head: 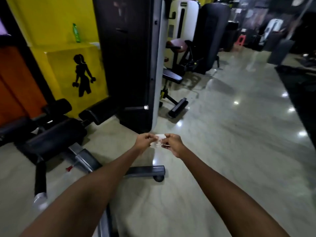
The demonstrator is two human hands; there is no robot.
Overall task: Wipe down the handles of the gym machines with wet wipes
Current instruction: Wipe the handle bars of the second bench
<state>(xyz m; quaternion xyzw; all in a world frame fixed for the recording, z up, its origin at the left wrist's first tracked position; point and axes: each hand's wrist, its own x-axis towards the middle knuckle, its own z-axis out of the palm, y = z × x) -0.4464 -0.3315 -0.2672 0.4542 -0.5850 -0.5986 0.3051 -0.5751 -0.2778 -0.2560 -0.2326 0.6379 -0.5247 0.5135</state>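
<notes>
A: What are the hands doing?
B: The left hand [145, 140] and right hand [173, 144] are pinching a small white wipe [159, 140] between them, out over the floor [222, 134].
A: Any writing?
B: None is reading clearly; the yellow wall [56, 23] is showing only a black silhouette [83, 75].

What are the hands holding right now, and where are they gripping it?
A small white wet wipe, pinched between both hands: the left hand at its left edge, the right hand at its right edge.
</notes>
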